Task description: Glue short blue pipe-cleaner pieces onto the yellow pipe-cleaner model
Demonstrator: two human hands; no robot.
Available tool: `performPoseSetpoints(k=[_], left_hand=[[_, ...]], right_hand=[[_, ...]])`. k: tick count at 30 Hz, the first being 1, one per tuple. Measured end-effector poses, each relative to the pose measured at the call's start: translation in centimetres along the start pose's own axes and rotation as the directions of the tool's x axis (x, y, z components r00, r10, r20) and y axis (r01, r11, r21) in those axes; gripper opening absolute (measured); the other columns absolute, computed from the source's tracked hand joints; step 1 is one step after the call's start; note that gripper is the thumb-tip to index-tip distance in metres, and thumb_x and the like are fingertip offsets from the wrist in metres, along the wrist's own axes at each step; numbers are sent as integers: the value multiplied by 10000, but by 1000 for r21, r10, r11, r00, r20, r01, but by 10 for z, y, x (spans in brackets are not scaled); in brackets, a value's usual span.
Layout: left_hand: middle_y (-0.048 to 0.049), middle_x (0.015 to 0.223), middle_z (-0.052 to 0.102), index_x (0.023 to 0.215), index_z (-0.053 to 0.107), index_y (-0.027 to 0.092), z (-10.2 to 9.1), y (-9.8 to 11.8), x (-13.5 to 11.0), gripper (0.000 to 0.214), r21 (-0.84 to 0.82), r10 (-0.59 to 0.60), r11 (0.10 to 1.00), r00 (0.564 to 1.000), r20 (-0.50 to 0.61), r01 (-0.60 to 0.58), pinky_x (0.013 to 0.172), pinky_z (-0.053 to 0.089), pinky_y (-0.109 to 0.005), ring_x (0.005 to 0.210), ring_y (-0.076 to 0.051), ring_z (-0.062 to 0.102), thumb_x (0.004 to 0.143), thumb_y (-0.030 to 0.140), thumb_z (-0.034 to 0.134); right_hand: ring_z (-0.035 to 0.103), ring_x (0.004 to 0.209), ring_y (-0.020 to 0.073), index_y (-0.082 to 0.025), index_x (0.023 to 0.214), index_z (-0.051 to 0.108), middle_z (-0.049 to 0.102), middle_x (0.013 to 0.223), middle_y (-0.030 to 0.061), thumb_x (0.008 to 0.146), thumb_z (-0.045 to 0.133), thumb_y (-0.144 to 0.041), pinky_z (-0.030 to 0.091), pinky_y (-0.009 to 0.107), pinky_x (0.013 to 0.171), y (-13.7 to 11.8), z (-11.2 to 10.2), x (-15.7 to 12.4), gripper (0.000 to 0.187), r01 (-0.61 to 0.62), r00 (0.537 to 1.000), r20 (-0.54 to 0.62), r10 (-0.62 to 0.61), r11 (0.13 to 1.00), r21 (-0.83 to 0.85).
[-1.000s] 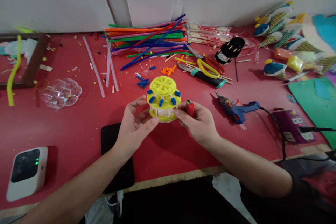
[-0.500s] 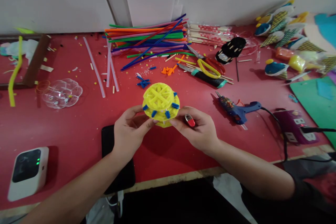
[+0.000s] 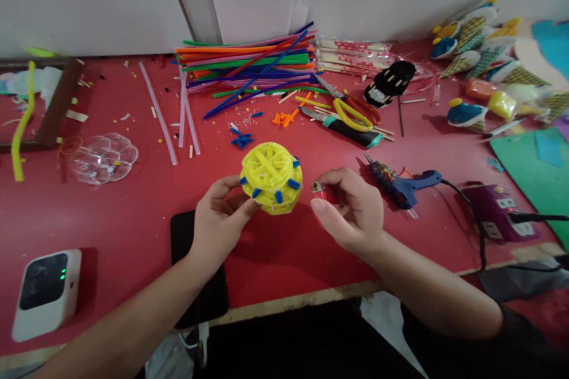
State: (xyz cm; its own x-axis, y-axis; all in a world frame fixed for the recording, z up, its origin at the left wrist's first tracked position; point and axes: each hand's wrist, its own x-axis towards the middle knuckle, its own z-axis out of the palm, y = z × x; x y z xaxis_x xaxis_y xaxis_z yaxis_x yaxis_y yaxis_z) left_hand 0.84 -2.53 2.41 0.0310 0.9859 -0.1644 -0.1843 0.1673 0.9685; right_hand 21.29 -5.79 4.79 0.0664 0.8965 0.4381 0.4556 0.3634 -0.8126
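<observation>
My left hand [image 3: 222,213] grips the left side of a round yellow craft piece [image 3: 271,174] that looks built from pipe cleaner. Short blue bits stick out around its edge, and its top shows crossing yellow strips. To the right, apart from the piece, my right hand [image 3: 351,207] is closed around a red lighter [image 3: 320,190] with its metal end pointing left. Just behind the yellow piece lie some blue offcuts [image 3: 241,139] and orange offcuts [image 3: 287,115] on the red table [image 3: 284,260].
A blue glue gun [image 3: 402,183] lies right of my right hand, its cord near a purple power strip [image 3: 498,213]. Scissors [image 3: 353,115], a black-and-teal cutter [image 3: 351,131] and colourful pipe cleaners [image 3: 249,65] lie behind. A black phone [image 3: 204,296] sits under my left forearm.
My right hand has let go of the yellow piece and moved right, bringing the lighter upright between its fingers. The piece has turned slightly in my left hand.
</observation>
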Motion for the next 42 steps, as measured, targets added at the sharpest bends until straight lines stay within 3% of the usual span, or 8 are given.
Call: performPoseSetpoints(k=[7,10,27,32,35,38,42], left_hand=[[-9,924,792,867,717,206,0,-2,1,370,-6,4,1000,1000,12,-4,749,637,-265,824,-185,779,605,264,972],[-13,928,799,872,720,204,0,-1,1,362,3,2,1000,1000,19,-2,743,640,-264,814,-182,776,613,265,966],[-19,948,805,876,725,217,0,-2,2,323,-5,12,1000,1000,1,-12,768,637,-291,818,-183,764,634,213,938],[-38,1046,809,961,755,227,-2,-7,3,355,-46,-6,999,1000,12,7,913,623,-339,989,-217,768,659,259,938],[-58,1058,811,942,769,223,-2,-7,2,300,-45,-18,999,999,28,19,1024,581,-401,1107,-257,745,691,283,921],[-51,1012,816,868,770,228,-1,-7,1,229,-53,-14,998,999,44,17,1026,583,-420,1117,-272,743,699,281,914],[-43,1029,819,961,789,249,0,-5,0,265,-35,-23,999,998,60,25,1054,571,-443,1140,-273,735,726,304,898]], right_hand=[[401,452,64,-218,845,579,566,619,-45,839,570,-268,316,204,401,0,1,-4,51,-4,997,77,8,999,-52],[408,448,73,-223,860,580,573,614,-43,841,555,-271,320,216,400,0,2,-4,57,-23,996,80,30,996,-88],[510,507,112,-238,823,544,591,619,-27,819,567,-270,432,249,473,6,3,-2,40,136,991,49,-128,969,-208],[535,533,108,-233,842,553,647,670,-9,876,608,-332,449,246,502,10,2,2,119,45,998,-24,-51,977,-207],[483,489,94,-232,832,550,616,639,-21,867,617,-360,417,236,468,8,2,1,149,61,998,18,-59,981,-186],[459,474,89,-233,822,543,590,621,-27,857,595,-384,395,229,446,6,2,-1,163,89,995,66,-79,981,-172],[449,478,86,-233,806,530,564,613,-32,855,568,-379,386,222,442,6,3,-3,158,89,993,93,-73,980,-179]])
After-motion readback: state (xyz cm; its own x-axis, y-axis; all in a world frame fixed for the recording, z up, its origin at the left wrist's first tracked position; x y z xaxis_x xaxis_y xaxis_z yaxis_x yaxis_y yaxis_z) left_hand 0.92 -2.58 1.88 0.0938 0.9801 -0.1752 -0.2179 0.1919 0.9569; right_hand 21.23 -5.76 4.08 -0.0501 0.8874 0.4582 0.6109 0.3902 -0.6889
